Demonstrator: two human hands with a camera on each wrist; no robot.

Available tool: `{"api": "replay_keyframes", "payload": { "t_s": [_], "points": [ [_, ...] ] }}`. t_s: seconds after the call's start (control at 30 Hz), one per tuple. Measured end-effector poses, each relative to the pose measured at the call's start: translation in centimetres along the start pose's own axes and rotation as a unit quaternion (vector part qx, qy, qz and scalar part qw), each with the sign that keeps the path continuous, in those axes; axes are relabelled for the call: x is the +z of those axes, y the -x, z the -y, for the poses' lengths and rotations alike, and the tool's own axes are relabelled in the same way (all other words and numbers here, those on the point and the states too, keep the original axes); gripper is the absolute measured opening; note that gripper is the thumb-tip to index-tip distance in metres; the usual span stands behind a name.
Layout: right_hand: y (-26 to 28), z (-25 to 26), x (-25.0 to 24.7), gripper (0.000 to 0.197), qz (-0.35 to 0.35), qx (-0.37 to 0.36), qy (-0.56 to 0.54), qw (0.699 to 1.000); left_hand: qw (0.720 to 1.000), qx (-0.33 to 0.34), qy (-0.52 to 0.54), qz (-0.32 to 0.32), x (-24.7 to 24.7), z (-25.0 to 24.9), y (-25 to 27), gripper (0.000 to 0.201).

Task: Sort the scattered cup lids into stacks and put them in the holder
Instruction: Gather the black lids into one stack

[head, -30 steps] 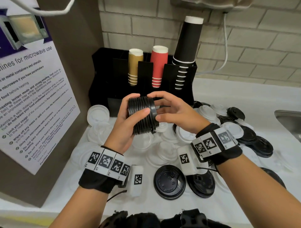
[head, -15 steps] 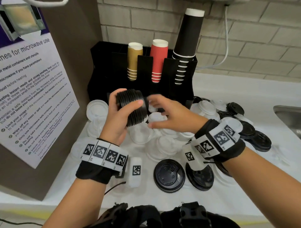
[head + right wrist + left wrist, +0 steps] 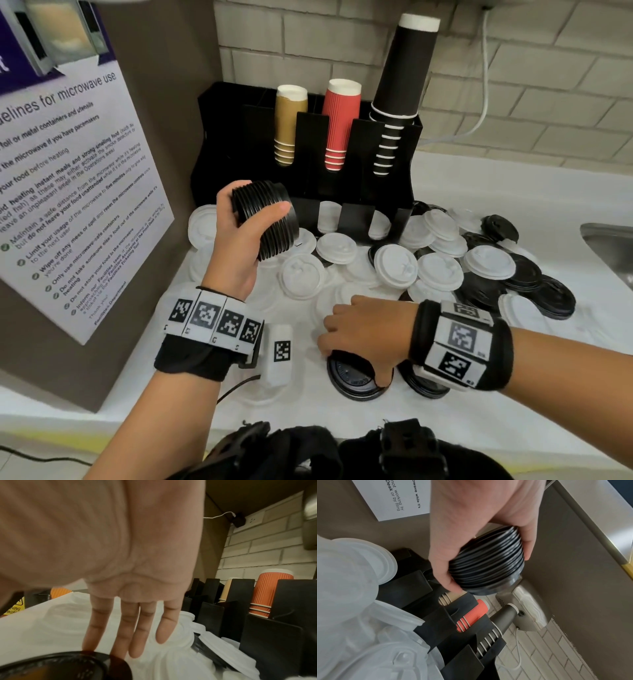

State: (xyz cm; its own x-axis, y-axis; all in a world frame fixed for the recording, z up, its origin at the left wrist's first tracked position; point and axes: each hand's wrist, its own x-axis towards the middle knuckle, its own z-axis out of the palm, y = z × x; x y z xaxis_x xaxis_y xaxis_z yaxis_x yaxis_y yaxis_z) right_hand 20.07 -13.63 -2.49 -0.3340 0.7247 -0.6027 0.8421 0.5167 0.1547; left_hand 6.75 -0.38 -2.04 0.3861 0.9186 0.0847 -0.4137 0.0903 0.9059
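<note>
- Head view: the right hand (image 3: pixel 359 337) has left the stack of black lids (image 3: pixel 265 219) it was steadying a second ago and has come down to the near part of the table (image 3: pixel 301 407), over a single black lid (image 3: pixel 356 375) lying flat there.
- The right hand's fingers are nearly straight; in the right wrist view the fingertips (image 3: pixel 120 649) reach the far rim of that lid, and nothing is clasped yet. Whether the thumb presses the near rim cannot be told.
- The left hand (image 3: pixel 239 246) now carries the stack alone, fingers and thumb wrapped round its side, lifted above the table just in front of the black holder (image 3: pixel 380 161), towards the table's far left.
- The stack is therefore not in the holder; it has moved slightly left and away since the right hand let go.
- Judgement: the person is gathering another black lid to add before slotting the stack.
- Many white lids (image 3: pixel 395 265) and more black lids (image 3: pixel 524 274) lie scattered across the middle and right of the table, so much sorting remains.
</note>
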Motion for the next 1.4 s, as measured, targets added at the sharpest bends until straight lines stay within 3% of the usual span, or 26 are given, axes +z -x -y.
{"api": "replay_keyframes", "payload": {
  "t_s": [0.17, 0.27, 0.33, 0.43, 0.57, 0.6, 0.7, 0.8, 1.1, 1.3, 1.4],
  "points": [
    [0.0, 0.3, 0.7, 0.082, -0.011, -0.015, -0.001, 1.000, 1.000, -0.002, 0.000, 0.004, -0.1, 0.1, -0.1, 0.051],
    [0.8, -1.2, -0.4, 0.077, -0.064, -0.002, -0.135, 0.989, 1.000, -0.001, 0.002, 0.007, -0.3, 0.2, -0.2, 0.044],
    [1.6, -3.3, -1.5, 0.072, -0.144, 0.022, -0.256, 0.956, 1.000, -0.004, 0.001, 0.013, -0.3, 0.1, -0.3, 0.048],
    [2.6, -6.4, -2.7, 0.060, -0.274, 0.070, -0.406, 0.869, 0.999, -0.017, -0.003, 0.034, 0.1, 0.0, -0.2, 0.050],
    [2.0, -7.4, -2.8, 0.037, -0.374, 0.082, -0.646, 0.660, 0.998, -0.022, 0.007, 0.055, 1.0, 0.1, 0.1, 0.048],
    [1.6, -7.2, -2.8, 0.032, -0.382, 0.067, -0.681, 0.621, 0.998, -0.022, 0.011, 0.058, 1.2, 0.2, 0.2, 0.048],
    [0.4, -6.4, -3.0, 0.033, -0.382, 0.031, -0.734, 0.561, 0.997, -0.020, 0.022, 0.066, 1.6, 0.3, 0.4, 0.049],
    [-0.2, -6.0, -3.4, 0.043, -0.383, 0.020, -0.739, 0.554, 0.997, -0.017, 0.021, 0.075, 1.7, 0.3, 0.6, 0.051],
    [0.5, -6.0, -4.5, 0.053, -0.389, 0.016, -0.704, 0.594, 0.992, -0.048, 0.008, 0.113, 1.1, 0.1, 0.7, 0.043],
    [0.5, -5.8, -4.6, 0.046, -0.401, 0.024, -0.685, 0.608, 0.993, -0.040, 0.019, 0.112, 1.0, 0.1, 0.9, 0.044],
    [0.7, -5.9, -5.0, 0.049, -0.398, 0.018, -0.668, 0.629, 0.991, -0.043, 0.021, 0.128, 0.7, 0.1, 0.8, 0.049]
  ]
}}
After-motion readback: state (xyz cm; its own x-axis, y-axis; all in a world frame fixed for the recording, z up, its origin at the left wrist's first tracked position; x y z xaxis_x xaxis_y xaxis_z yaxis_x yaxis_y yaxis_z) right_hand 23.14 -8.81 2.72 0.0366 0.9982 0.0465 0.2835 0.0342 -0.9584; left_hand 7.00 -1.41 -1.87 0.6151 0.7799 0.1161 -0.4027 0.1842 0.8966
